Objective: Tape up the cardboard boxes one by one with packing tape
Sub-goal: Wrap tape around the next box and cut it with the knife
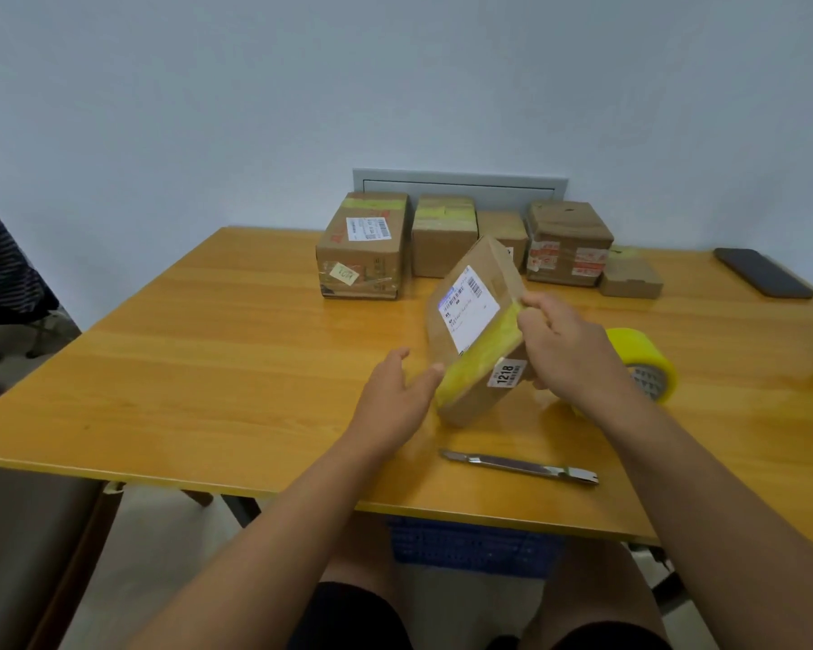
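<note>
Brown corrugated cardboard box, flat, with white shipping label and "1218" sticker (477, 340): tilted up on its near edge above the yellow-orange wooden table (207, 349), near the table's middle. A band of translucent yellow packing tape (482, 356) runs across its upper face and over the near edge.

Right hand (564, 344): fingers curled over the box's right edge, thumb and fingertips pressing the tape's far end. Left hand (395, 391): fingers straight and relaxed, thumb tip touching the tape's near end, gripping nothing.

Yellow roll of packing tape (648, 363): on the table just right of the right hand, partly hidden. Slim metal utility knife (519, 466): lying in front of the box. Five more cardboard boxes (442, 236): lined along the far edge.

Step, by judgement: smoothing a laid strip. Next move likely calls for firm rubbing along the tape, then setting this box aside.
</note>
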A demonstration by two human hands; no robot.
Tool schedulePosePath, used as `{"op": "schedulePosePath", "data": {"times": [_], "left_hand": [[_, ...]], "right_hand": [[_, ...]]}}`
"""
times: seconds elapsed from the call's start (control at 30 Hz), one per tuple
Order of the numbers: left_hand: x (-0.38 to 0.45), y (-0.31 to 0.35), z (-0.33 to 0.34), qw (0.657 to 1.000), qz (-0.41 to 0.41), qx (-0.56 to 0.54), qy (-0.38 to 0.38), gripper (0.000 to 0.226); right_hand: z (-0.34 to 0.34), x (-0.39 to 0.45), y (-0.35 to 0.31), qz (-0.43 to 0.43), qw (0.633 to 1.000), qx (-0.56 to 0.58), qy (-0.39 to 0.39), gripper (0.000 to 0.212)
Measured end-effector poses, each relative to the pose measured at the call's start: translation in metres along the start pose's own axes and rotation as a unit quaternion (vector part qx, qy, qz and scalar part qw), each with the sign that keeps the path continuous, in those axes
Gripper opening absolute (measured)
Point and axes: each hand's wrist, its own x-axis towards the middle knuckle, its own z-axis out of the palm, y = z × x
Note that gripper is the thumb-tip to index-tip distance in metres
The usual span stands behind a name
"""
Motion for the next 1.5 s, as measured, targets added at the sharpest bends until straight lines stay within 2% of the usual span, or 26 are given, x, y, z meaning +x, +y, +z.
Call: {"op": "schedulePosePath", "data": {"times": [0.07, 0.17, 0.23, 0.3, 0.37, 0.43, 0.57, 0.7, 0.77, 0.87, 1.1, 1.27, 1.4, 1.5], "left_hand": [[0.001, -0.009, 0.006, 0.999, 0.006, 0.024, -0.029, 0.06], [-0.004, -0.006, 0.016, 0.995, 0.05, -0.069, -0.049, 0.051], [-0.004, -0.004, 0.015, 0.984, 0.029, -0.174, -0.032, 0.059], [0.001, -0.004, 0.007, 0.955, -0.031, -0.294, -0.03, 0.07], [0.005, -0.004, -0.003, 0.934, -0.046, -0.349, -0.059, 0.061], [0.005, -0.003, -0.011, 0.943, -0.023, -0.325, -0.065, 0.054], [0.008, -0.003, -0.013, 0.972, 0.03, -0.232, -0.026, 0.049], [0.012, -0.005, -0.011, 0.99, 0.023, -0.142, 0.0, 0.056], [0.013, -0.01, -0.009, 0.996, 0.016, -0.092, 0.011, 0.053], [0.019, -0.019, -0.006, 0.998, 0.038, 0.028, 0.029, 0.046], [0.02, -0.02, 0.002, 0.978, 0.052, 0.194, 0.062, 0.079], [0.016, -0.017, 0.009, 0.956, 0.12, 0.262, 0.061, 0.054], [0.016, -0.021, 0.008, 0.932, 0.13, 0.337, 0.027, 0.065], [0.017, -0.027, 0.004, 0.903, 0.216, 0.372, 0.022, 0.067]], "right_hand": [[0.003, -0.003, 0.003, 0.003, 1.0, -0.027, 0.0, 0.042], [0.008, -0.007, 0.008, -0.003, 0.999, 0.003, 0.035, 0.039], [0.014, -0.01, 0.014, 0.014, 0.99, 0.128, 0.05, 0.04], [0.022, -0.015, 0.019, 0.042, 0.96, 0.275, 0.02, 0.048], [0.03, -0.017, 0.026, 0.05, 0.944, 0.324, -0.025, 0.058], [0.037, -0.014, 0.031, 0.042, 0.953, 0.296, -0.051, 0.063], [0.05, -0.004, 0.034, 0.034, 0.976, 0.21, -0.052, 0.074], [0.057, 0.006, 0.039, 0.026, 0.984, 0.168, -0.044, 0.059], [0.06, 0.008, 0.043, 0.023, 0.993, 0.108, -0.043, 0.053], [0.069, 0.007, 0.049, 0.021, 0.999, 0.0, -0.026, 0.072], [0.07, 0.01, 0.048, 0.032, 0.989, -0.138, -0.03, 0.076], [0.067, 0.012, 0.045, 0.03, 0.971, -0.235, -0.032, 0.081], [0.067, 0.018, 0.048, 0.021, 0.964, -0.261, -0.05, 0.086], [0.066, 0.02, 0.048, 0.016, 0.962, -0.267, -0.06, 0.088]]}}
